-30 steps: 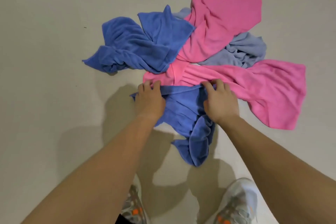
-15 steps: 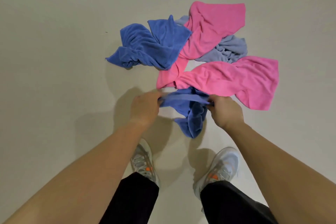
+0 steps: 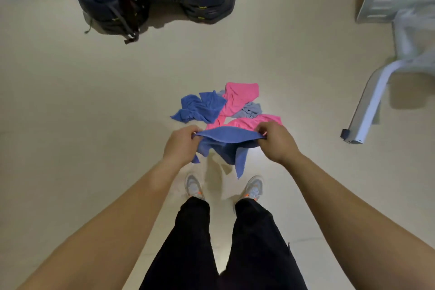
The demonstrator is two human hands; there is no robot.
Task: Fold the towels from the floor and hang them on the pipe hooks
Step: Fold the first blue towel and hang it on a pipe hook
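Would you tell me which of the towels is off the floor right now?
The blue towel stretched between the left hand and right hand; the other blue, pink and grey towels lie heaped on the floor.

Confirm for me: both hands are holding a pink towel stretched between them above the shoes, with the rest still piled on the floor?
Not quite. In the head view the towel stretched between the left hand and right hand is blue, not pink. The pink ones remain piled on the floor.

1. Blue towel [image 3: 226,146] – soft, matt terry cloth.
2. Pink towels [image 3: 240,99] – the same napped cloth.
3. Floor [image 3: 94,101] – smooth, faint sheen.
4. Chair leg [image 3: 367,110] – smooth white plastic.
5. Backpack [image 3: 110,4] – dark woven fabric.
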